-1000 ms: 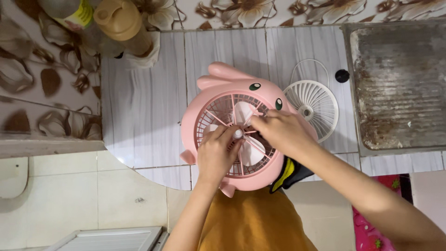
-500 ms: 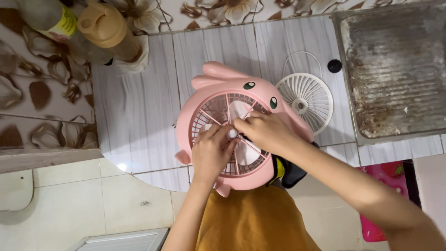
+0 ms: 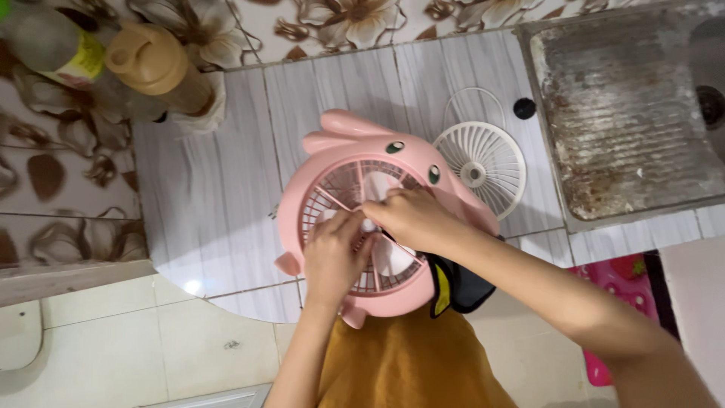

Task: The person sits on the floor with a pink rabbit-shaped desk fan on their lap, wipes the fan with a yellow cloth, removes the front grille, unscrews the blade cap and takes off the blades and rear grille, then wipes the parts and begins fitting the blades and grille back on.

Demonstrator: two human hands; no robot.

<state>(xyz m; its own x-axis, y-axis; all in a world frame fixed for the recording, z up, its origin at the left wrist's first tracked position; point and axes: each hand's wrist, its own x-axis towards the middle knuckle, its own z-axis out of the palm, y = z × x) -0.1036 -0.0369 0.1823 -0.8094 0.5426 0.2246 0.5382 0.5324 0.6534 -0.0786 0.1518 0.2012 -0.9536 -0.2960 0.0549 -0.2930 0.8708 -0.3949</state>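
The pink fan (image 3: 355, 227), round and shaped like a cartoon animal with two ear-like fins and a pair of painted eyes, lies face up at the front edge of the grey striped counter (image 3: 204, 196), its lower rim hanging just over the edge toward the person's body. Its front opening shows pale blades behind thin pink spokes. Both hands meet at the middle of that opening. The left hand (image 3: 332, 253) comes up from below with its fingers curled down onto the hub; the right hand (image 3: 411, 219) reaches in from the right, fingers bent and pressed onto the same spot, so the two hands touch each other there (whether they pinch some small part between them cannot be told, since the fingers cover the centre).

Just beside the fan on its right, flat on the counter, lies a white round grille (image 3: 479, 166) with radial ribs, and a thin wire ring shows behind it. A small black cap (image 3: 524, 108) sits near that grille's upper right. Further right is a worn metal sink drainboard (image 3: 634, 121), stained and ribbed. At the back left corner stand a tan-lidded bottle (image 3: 162, 72) and a green-capped bottle (image 3: 53, 49), well apart from the fan. Below the counter edge, an orange garment (image 3: 408, 363) and pale floor tiles (image 3: 113, 340) show.
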